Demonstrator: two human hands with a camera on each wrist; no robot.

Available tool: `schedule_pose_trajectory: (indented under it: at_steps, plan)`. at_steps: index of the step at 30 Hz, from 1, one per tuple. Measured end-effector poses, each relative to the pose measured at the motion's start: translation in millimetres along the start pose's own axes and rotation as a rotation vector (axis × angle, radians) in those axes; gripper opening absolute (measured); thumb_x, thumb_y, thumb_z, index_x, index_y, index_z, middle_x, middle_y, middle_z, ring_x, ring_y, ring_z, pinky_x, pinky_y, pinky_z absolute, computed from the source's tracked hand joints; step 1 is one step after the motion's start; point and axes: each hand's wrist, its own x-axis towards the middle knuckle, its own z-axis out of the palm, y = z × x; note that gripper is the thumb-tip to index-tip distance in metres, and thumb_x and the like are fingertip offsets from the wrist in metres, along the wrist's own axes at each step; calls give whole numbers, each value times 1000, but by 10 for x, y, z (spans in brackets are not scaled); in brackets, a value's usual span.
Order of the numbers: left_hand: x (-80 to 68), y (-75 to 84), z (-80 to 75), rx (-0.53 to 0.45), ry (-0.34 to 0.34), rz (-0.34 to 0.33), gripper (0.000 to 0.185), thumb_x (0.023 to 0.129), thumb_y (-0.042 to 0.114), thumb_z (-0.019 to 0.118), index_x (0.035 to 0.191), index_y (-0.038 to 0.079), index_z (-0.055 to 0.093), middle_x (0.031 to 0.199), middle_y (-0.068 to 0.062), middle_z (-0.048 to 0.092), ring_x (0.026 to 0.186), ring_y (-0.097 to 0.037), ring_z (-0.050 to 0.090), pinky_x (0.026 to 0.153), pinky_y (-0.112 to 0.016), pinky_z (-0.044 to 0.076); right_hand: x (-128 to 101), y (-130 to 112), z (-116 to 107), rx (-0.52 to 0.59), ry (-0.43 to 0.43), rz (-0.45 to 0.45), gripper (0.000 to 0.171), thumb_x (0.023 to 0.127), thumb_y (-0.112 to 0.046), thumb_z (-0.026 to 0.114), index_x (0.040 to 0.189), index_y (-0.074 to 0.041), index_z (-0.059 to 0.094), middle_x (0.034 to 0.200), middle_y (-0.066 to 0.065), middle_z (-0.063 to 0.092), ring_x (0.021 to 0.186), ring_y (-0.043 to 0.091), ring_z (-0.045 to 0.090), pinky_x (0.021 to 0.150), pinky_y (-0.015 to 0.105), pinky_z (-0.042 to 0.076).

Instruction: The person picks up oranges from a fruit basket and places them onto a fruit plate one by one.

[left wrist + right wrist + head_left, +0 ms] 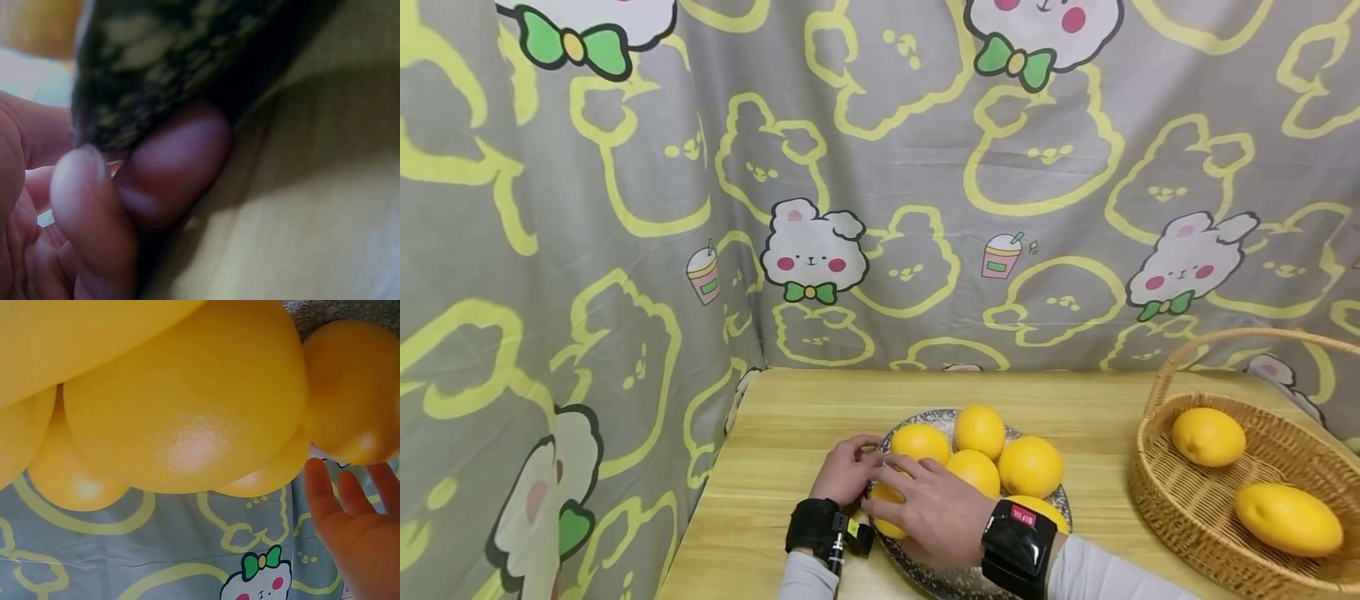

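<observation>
A dark speckled plate (934,578) holds several round yellow-orange oranges (1031,467). At the plate's left rim is my left hand (844,473); the left wrist view shows its fingers (178,159) against the speckled underside and edge. My right hand (943,510) reaches across the plate, over the leftmost orange (889,523), partly covering it. In the right wrist view its slightly spread fingers (320,490) end right at the top of an orange (356,394), not curled round it. The right thumb is hidden.
On the right of the wooden table (775,417) stands a wicker basket (1157,521) with a tall handle and two lemon-shaped yellow fruits (1288,518) inside. A patterned grey curtain (925,167) borders the table behind and on the left.
</observation>
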Motion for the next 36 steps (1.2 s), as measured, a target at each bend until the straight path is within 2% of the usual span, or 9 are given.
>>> schedule_pose_trajectory:
  at_steps: [2, 8, 14, 21, 26, 36]
  plan:
    - [-2, 4, -2, -1, 1, -2, 33, 102, 30, 63, 130, 13, 70, 110, -11, 76, 84, -15, 68, 66, -28, 56, -13, 5, -12, -2, 6, 0, 55, 89, -39, 79, 141, -34, 60, 149, 5, 56, 138, 27, 54, 100, 40, 58]
    - [6, -12, -1, -39, -12, -15, 33, 103, 28, 62, 131, 12, 69, 96, -8, 73, 60, -14, 63, 51, -29, 54, -57, 28, -29, -21, 7, 5, 57, 89, -39, 78, 142, -32, 60, 149, 4, 56, 135, 24, 55, 100, 39, 58]
    - [24, -33, 9, -63, -23, -17, 32, 104, 28, 61, 132, 13, 68, 89, -5, 71, 50, -12, 56, 45, -25, 51, -102, 41, -54, -28, 21, 14, 58, 88, -41, 79, 142, -32, 59, 148, 4, 56, 133, 23, 56, 98, 38, 59]
    - [6, -7, 22, -82, -32, -31, 31, 104, 27, 60, 132, 16, 68, 86, -5, 67, 45, -10, 52, 42, -24, 49, -170, 109, -143, 21, -5, 66, 59, 88, -38, 81, 142, -31, 58, 147, 3, 56, 131, 23, 56, 99, 39, 58]
    - [-6, 8, 24, -72, -25, -29, 32, 104, 27, 60, 134, 15, 67, 90, -5, 69, 46, -10, 51, 42, -23, 50, -243, 172, -220, -2, -15, 105, 62, 87, -39, 82, 143, -30, 57, 145, 2, 56, 134, 23, 54, 104, 42, 57]
    - [-42, -29, 12, -35, -19, 2, 35, 103, 25, 60, 136, 11, 66, 88, -6, 67, 43, -10, 47, 40, -24, 48, -575, 365, -374, 35, -1, 205, 62, 87, -37, 84, 142, -26, 58, 148, 7, 54, 134, 28, 54, 98, 47, 59]
